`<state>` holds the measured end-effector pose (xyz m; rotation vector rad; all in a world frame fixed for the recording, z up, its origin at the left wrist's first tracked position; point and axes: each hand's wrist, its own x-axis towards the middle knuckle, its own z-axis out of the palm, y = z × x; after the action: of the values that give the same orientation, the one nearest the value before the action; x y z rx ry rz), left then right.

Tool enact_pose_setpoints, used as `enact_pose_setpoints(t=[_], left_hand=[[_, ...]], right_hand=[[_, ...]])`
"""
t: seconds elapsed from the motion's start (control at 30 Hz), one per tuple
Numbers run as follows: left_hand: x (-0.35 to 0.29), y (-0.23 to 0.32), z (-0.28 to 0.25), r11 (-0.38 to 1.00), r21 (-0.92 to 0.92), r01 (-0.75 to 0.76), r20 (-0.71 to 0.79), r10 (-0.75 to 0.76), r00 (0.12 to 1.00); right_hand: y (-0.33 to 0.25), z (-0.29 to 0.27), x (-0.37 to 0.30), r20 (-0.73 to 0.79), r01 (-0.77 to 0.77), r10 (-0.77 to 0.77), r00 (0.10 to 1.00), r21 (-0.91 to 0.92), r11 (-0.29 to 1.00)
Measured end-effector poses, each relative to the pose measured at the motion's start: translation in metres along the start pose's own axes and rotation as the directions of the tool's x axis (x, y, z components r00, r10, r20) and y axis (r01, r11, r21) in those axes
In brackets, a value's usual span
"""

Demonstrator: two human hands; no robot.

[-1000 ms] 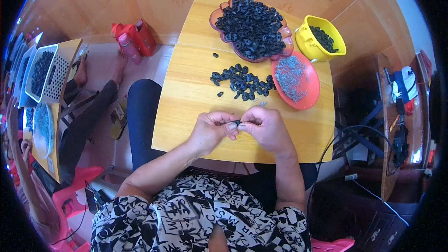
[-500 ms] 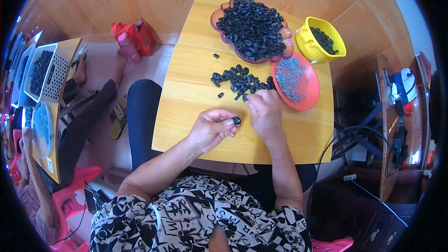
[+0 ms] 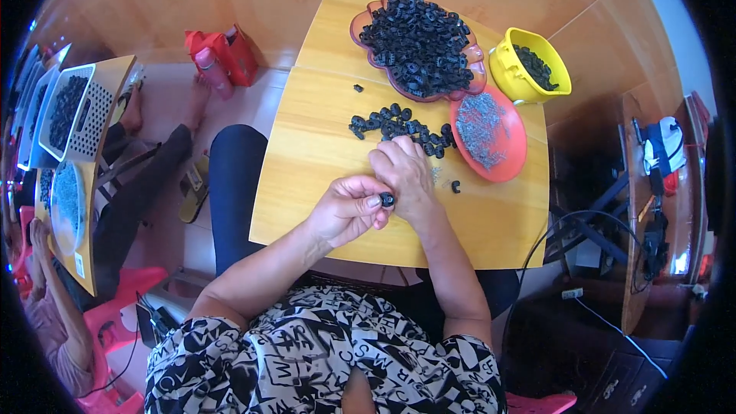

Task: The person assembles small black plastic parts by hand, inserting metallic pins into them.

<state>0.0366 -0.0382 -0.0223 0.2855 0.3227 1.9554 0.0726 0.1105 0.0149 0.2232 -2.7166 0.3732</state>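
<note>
My left hand [image 3: 349, 211] pinches a small round black plastic part [image 3: 386, 199] between thumb and fingers, above the near half of the yellow wooden table. My right hand [image 3: 406, 176] is just beyond and beside it, back upward, its fingers curled down at the near edge of a loose pile of similar black parts [image 3: 395, 124]. What those fingertips hold, if anything, is hidden. A C-shaped black piece [image 3: 456, 186] lies to the right of my right hand, with a few tiny silvery bits [image 3: 436, 175] next to it.
A wavy-edged reddish tray [image 3: 477, 69] heaped with black pieces stands at the back. To its right are a red plate [image 3: 515, 161] of small silvery bits and a yellow bucket [image 3: 502, 69] of black pieces. At far left, another person sits by a table with a white basket [image 3: 90, 119].
My right hand has moved left, closer to my left hand, uncovering the C-shaped piece and silvery bits. A small loose piece left of the pile no longer shows. My left hand keeps its pinch.
</note>
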Motion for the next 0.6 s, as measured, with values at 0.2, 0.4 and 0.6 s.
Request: enact_pose_setpoints(t=[0.2, 0.4, 0.6], left_hand=[[0.001, 0.000, 0.003, 0.999, -0.035, 0.014, -0.002, -0.014, 1.000], [-0.007, -0.002, 0.000, 0.971, 0.160, 0.175, 0.111, -0.194, 0.975], [-0.006, -0.001, 0.006, 0.956, 0.171, 0.237, 0.223, -0.272, 0.936]], right_hand=[[0.008, -0.007, -0.005, -0.183, -0.048, 0.076, 0.980, 0.151, 0.987], [0.008, -0.030, -0.009, -0.099, -0.145, 0.164, 0.982, 0.173, 0.974], [-0.012, -0.015, 0.002, 0.016, -0.030, 0.029, 0.999, 0.072, 0.997]])
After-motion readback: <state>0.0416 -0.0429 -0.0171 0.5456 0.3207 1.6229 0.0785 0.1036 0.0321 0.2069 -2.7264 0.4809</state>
